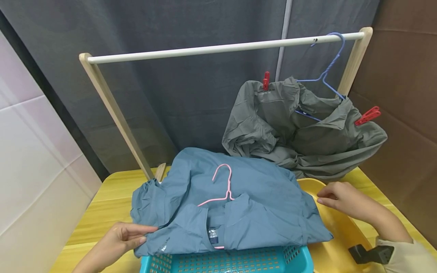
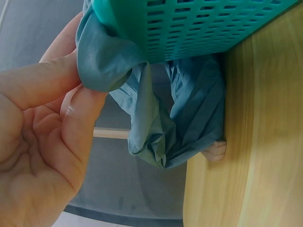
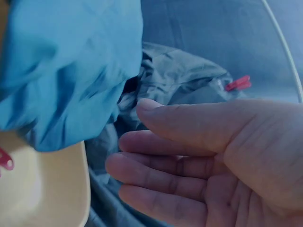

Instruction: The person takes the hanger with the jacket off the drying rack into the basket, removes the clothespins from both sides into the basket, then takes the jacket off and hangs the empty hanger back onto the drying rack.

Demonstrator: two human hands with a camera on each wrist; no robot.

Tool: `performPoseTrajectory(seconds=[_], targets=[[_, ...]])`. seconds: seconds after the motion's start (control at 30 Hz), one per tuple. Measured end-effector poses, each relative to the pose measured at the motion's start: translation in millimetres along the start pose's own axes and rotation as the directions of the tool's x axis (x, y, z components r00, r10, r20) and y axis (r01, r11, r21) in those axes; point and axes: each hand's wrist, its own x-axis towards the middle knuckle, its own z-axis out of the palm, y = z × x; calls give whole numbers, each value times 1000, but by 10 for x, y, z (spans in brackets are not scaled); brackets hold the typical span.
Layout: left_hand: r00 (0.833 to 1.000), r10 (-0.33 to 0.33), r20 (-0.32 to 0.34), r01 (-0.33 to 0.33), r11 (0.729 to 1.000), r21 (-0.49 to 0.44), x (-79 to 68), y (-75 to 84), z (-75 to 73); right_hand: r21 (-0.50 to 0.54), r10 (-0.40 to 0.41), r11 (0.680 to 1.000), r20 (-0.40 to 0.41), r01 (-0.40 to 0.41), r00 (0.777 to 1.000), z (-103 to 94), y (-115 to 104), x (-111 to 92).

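Observation:
A blue jacket [image 1: 266, 178] lies spread over a turquoise basket [image 1: 304, 261], its collar toward the front. Out of its neck opening rises the hook of a pink hanger [image 1: 229, 185]; most of the hanger is hidden inside the cloth. My left hand [image 1: 117, 240] pinches the jacket's left edge between thumb and fingers, and the left wrist view shows the fold of cloth [image 2: 106, 61] in that grip. Over a yellow basin [image 1: 336, 235], my right hand [image 1: 348, 201] hovers beside the jacket's right side, fingers relaxed and holding nothing.
A drying rack with a white bar [image 1: 205, 50] stands behind. From its right end a blue hanger [image 1: 327, 72] carries a grey-green garment [image 1: 307, 140] with red clothespins [image 1: 266, 80]. Another red clothespin [image 3: 5, 161] appears at the basin. Wood-grain table [image 1: 119, 189] underneath.

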Motion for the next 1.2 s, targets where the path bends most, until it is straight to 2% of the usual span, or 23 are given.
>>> performPoseTrajectory(seconds=[0.23, 0.53, 0.67, 0.87, 1.07, 1.2], targets=[[1000, -11, -20, 13, 997, 71, -6, 13, -4, -9, -37, 999, 13, 38, 999, -56, -191, 6], [1000, 27, 0, -27, 1000, 3, -2, 8, -1, 16, -110, 994, 34, 110, 993, -65, -386, 46], [1000, 24, 10, -23, 999, -27, -1, 8, 2, 44, -139, 990, 66, 136, 988, -27, -459, 83], [1000, 11, 5, -11, 1000, -19, -5, 0, 11, 75, -162, 985, 112, 154, 980, 70, -547, 136], [1000, 18, 5, -18, 1000, -19, -3, 3, 22, 65, -238, 970, 89, 232, 967, 178, -603, 136], [1000, 16, -3, -16, 1000, -9, 2, 10, 21, 66, -248, 968, 96, 243, 964, 213, -632, 150]])
